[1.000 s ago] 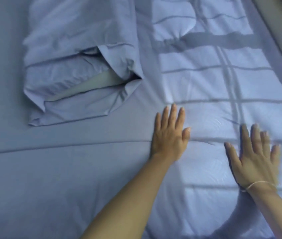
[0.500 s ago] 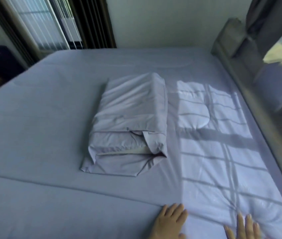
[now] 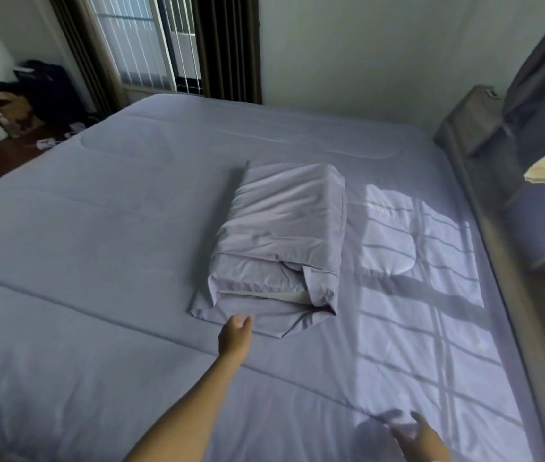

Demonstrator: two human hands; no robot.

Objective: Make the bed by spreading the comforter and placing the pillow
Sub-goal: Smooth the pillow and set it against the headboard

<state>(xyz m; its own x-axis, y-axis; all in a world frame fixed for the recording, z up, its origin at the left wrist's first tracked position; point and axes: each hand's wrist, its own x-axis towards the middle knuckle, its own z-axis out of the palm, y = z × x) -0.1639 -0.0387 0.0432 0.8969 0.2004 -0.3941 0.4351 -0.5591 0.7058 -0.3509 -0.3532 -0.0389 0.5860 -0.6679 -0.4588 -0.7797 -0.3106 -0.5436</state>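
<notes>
- Head view: a wide bed (image 3: 64, 261) fills most of the scene, covered by a pale lavender-blue comforter (image 3: 114, 361) spread flat, with long stitched seams running across it.
- The pillow (image 3: 281, 241), in a matching lavender case, lies near the middle of the bed on top of the comforter, lengthwise away from the camera. Its open end faces the camera, where the case gapes and a strip of white inner pillow shows; loose case fabric spills flat onto the comforter below that opening.
- The left hand (image 3: 235, 335) is stretched out over the comforter, its fingertips at the near-left corner of the pillow's loose fabric. The fingers are extended and loosely together, the grip open and holding nothing; whether they actually touch the fabric is hard to tell.
- The right hand (image 3: 421, 438) is low at the near edge, right of the pillow and well apart from it. It is motion-blurred, and seems to have a small bunch of comforter fabric under its fingers, but I cannot tell whether the grip is closed on it.
- Right of the pillow, a sunlit patch (image 3: 414, 295) crossed by window-bar shadows falls on the comforter.
- Beyond the sunlit patch, a grey upholstered headboard (image 3: 474, 125) runs along the bed's right side.
- Past the far end of the bed stands a barred window with dark curtains (image 3: 227, 45).
- Left of the bed's far corner, dark bags (image 3: 44, 88) sit on the floor.
</notes>
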